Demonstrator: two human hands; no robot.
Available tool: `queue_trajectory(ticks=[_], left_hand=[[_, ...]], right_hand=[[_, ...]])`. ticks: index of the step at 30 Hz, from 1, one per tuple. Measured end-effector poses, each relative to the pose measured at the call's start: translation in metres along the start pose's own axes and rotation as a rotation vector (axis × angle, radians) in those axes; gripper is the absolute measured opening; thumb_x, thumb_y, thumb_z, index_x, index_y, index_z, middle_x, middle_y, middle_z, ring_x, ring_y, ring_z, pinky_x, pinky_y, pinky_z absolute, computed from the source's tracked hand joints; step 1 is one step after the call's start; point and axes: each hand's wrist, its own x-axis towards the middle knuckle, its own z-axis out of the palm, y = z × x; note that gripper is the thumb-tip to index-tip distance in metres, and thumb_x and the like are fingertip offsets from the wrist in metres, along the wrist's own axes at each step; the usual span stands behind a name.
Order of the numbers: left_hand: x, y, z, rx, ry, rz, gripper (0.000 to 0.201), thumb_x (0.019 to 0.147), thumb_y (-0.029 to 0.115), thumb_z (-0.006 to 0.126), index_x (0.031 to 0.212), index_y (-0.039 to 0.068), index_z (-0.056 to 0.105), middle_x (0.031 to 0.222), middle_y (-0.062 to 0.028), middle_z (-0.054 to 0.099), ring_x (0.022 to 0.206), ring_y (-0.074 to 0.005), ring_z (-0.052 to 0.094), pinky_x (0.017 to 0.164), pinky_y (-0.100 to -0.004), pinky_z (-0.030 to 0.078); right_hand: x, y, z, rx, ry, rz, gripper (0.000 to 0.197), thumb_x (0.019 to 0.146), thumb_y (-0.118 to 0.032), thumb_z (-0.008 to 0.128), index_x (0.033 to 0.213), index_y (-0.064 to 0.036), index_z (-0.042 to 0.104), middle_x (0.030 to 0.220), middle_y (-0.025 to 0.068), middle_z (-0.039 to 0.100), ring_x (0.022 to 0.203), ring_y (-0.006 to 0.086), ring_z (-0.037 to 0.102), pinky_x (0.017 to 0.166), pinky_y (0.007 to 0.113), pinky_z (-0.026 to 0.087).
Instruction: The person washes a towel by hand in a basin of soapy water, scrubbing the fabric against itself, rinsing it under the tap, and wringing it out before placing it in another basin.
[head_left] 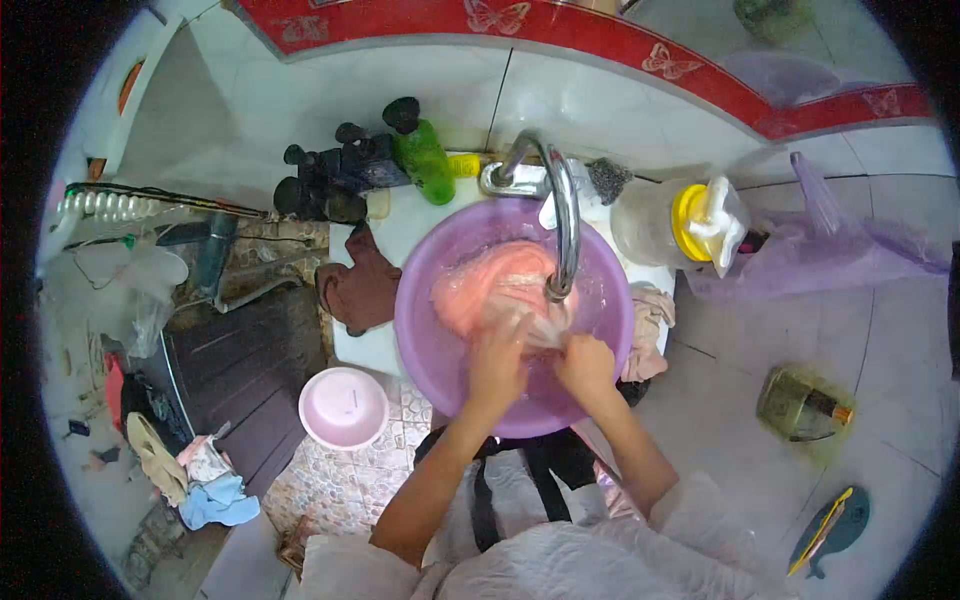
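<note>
A wide purple basin (418, 330) sits on the white washstand, with wet peach-pink cloth (485, 285) bunched inside it. My left hand (503, 345) is closed on the near part of the cloth, its fingers partly blurred. To the right, my right hand (585, 368) makes a fist round another part of it. Between the two hands is a pale, whitish stretch; whether it is cloth or running water is hard to make out. The curved chrome faucet (566, 215) reaches over the basin, its spout just above the cloth.
Behind the basin's left side stand a green pump bottle (424, 162) and several dark bottles (330, 180). A brown cloth (360, 282) lies left of it, a beige cloth (650, 330) right. A yellow-rimmed clear jar (650, 222) lies back right; a small pink basin (343, 408) is lower left.
</note>
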Motion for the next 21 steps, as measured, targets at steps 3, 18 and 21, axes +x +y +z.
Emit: queue_trajectory(ticks=[3, 18, 21], left_hand=[[-0.008, 0.021, 0.011, 0.150, 0.040, 0.128, 0.051, 0.058, 0.004, 0.062, 0.108, 0.012, 0.055, 0.105, -0.0109, 0.054, 0.105, -0.0307, 0.047, 0.095, -0.0489, 0.030], [-0.059, -0.013, -0.066, -1.182, 0.354, -0.380, 0.022, 0.076, 0.017, 0.063, 0.092, 0.006, 0.052, 0.088, -0.0021, 0.054, 0.081, -0.0139, 0.053, 0.069, -0.0289, 0.046], [-0.047, 0.029, -0.100, -1.267, 0.346, -0.349, 0.020, 0.080, 0.018, 0.059, 0.089, 0.008, 0.045, 0.085, -0.0019, 0.049, 0.076, -0.0115, 0.048, 0.067, -0.0279, 0.043]], right_hand=[[-0.039, -0.012, -0.019, 0.162, 0.217, -0.183, 0.016, 0.072, -0.020, 0.060, 0.074, -0.0043, 0.057, 0.067, 0.0180, 0.058, 0.062, 0.0362, 0.058, 0.056, 0.045, 0.046], [-0.019, 0.008, 0.043, 0.714, 0.135, -0.541, 0.088, 0.062, -0.032, 0.074, 0.132, -0.0047, 0.029, 0.133, 0.0252, 0.029, 0.123, 0.0381, 0.031, 0.100, 0.044, 0.029], [-0.038, -0.032, 0.026, 0.814, 0.240, -0.581, 0.087, 0.060, -0.030, 0.076, 0.131, -0.0050, 0.033, 0.131, 0.0266, 0.030, 0.122, 0.0393, 0.032, 0.100, 0.043, 0.029]])
